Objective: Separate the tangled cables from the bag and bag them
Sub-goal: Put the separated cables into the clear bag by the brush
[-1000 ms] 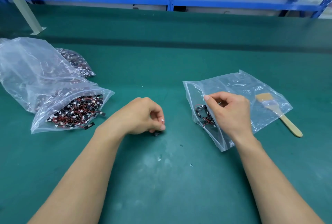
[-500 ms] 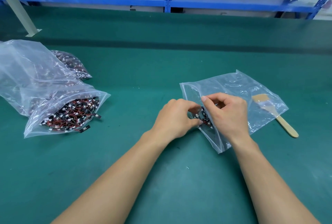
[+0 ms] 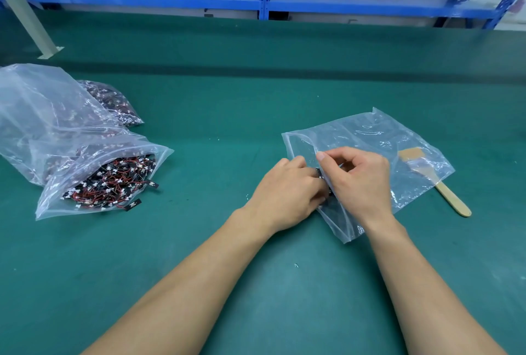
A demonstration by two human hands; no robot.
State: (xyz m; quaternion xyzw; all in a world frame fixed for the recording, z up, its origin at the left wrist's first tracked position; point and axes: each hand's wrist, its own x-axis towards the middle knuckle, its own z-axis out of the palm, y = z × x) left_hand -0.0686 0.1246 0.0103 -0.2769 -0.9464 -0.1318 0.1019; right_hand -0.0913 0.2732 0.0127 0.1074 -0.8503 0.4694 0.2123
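A clear plastic bag [image 3: 370, 138] lies on the green table at centre right, its mouth facing left. My right hand [image 3: 355, 181] pinches the bag's upper lip and holds the mouth apart. My left hand [image 3: 287, 192] reaches into that mouth with curled fingers; the cables there [image 3: 320, 174] are mostly hidden between both hands. At the left lies a larger clear bag [image 3: 94, 167] full of tangled red and black cables [image 3: 111, 184] with white connectors, a few spilling out of its mouth.
A wooden brush [image 3: 435, 181] lies partly under the right bag's far corner. Another bag of cables [image 3: 111, 101] and crumpled plastic [image 3: 37, 104] sit behind the left bag. A blue shelf frame [image 3: 264, 4] and a grey post [image 3: 28, 24] stand at the back.
My left hand moved right from the bare table, where it pinched a small cable, to the mouth of the right bag. My right hand kept holding the bag's lip.
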